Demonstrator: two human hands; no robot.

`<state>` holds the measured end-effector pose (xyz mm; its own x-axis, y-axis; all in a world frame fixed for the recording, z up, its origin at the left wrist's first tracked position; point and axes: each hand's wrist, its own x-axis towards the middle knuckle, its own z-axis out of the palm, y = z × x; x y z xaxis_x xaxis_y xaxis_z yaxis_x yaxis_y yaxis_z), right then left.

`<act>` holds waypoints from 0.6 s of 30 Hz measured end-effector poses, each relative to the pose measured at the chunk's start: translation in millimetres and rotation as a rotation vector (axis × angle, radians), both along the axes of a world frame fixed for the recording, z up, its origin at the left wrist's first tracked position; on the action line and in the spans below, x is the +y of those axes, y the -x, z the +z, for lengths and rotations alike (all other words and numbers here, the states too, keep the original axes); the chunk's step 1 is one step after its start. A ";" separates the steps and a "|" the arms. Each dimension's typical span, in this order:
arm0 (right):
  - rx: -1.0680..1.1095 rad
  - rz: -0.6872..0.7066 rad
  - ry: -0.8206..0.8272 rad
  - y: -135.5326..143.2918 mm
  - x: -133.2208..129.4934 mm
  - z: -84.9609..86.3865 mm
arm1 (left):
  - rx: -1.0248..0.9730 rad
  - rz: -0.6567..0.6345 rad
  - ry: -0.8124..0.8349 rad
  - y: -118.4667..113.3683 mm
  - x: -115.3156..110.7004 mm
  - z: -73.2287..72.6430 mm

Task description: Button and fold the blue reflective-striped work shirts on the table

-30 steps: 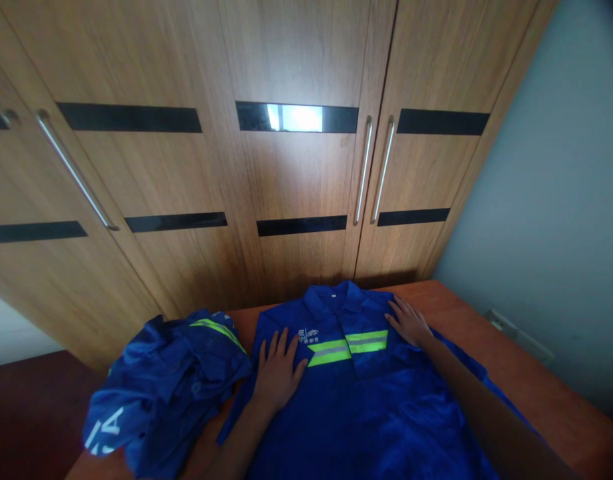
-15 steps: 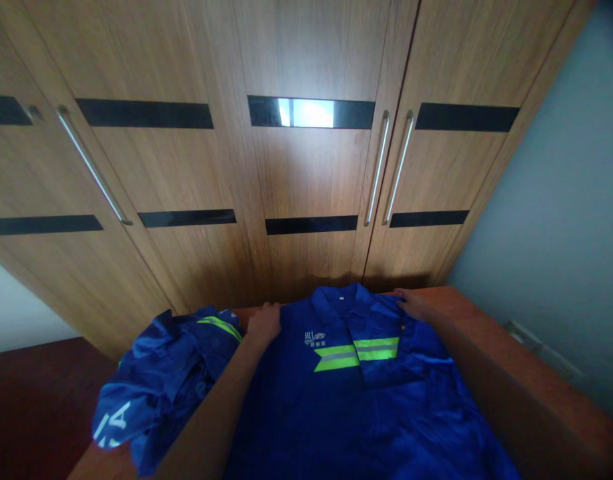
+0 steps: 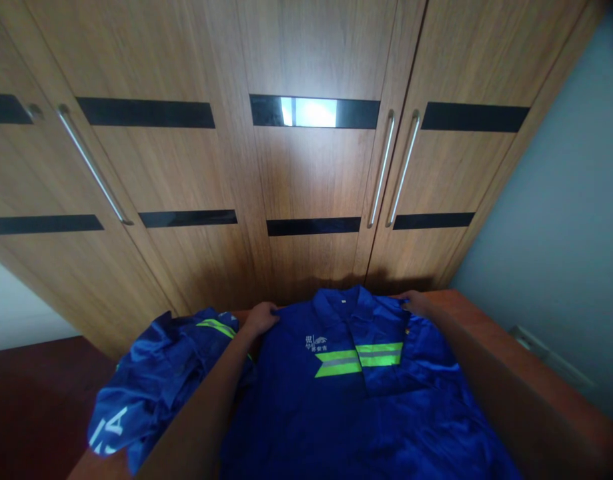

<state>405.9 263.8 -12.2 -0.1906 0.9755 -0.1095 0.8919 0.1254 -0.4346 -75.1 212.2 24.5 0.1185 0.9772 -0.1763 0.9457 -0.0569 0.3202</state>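
Blue work shirt [image 3: 356, 393] lies face up on the wooden desk [image 3: 466, 317], collar [image 3: 342, 301] toward the far edge by the wardrobe doors [image 3: 306, 173], reflective yellow-green chest band [image 3: 359, 357] and a small white logo facing up. The body of the shirt spreads toward the near edge and runs out of view at the bottom.

Left hand [image 3: 260, 317]: at the shirt's left shoulder, near the far edge of the desk. Fingers curled over the shoulder seam, closed on the cloth in a pinch-like grip. Forearm crosses the shirt's left side.

Right hand [image 3: 415, 303]: at the opposite shoulder, also near the far edge. Fingers bent down onto the fabric edge; appears to be gripping it, though the fingertips are partly hidden, so the closure is not certain.

Judgement: both hands sit on matching shoulder points, which keeps the garment square and taut across the top.

Crumpled blue garment [image 3: 156, 380] with the same reflective trim and white lettering is heaped at the desk's left edge, just beside the flat shirt, apart from both hands.
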 end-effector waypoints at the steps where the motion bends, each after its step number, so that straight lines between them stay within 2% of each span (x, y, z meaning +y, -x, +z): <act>1: 0.007 0.001 -0.014 -1.2 -1.4 3.4 | -0.014 0.001 -0.028 -0.3 -1.3 2.7; 3: 0.028 -0.003 -0.055 -4.6 -6.0 11.8 | -0.046 -0.003 -0.095 -1.6 -4.9 11.2; 6: 0.097 -0.009 -0.158 -12.7 -20.8 26.5 | -0.100 -0.016 -0.214 -5.9 -17.0 31.3; 9: 0.173 -0.005 -0.257 -24.2 -50.4 41.1 | -0.159 -0.043 -0.329 -12.9 -46.1 56.5; 12: 0.232 -0.018 -0.331 -38.0 -97.7 52.2 | -0.241 -0.118 -0.416 -19.4 -97.5 77.2; 14: 0.292 -0.039 -0.376 -48.6 -138.2 55.5 | -0.344 -0.231 -0.503 -20.2 -140.8 83.2; 16: 0.321 -0.080 -0.413 -61.5 -182.9 53.8 | -0.381 -0.312 -0.519 -16.4 -185.3 80.2; 18: 0.303 -0.083 -0.424 -76.8 -227.9 45.1 | -0.373 -0.390 -0.511 -8.5 -225.3 67.7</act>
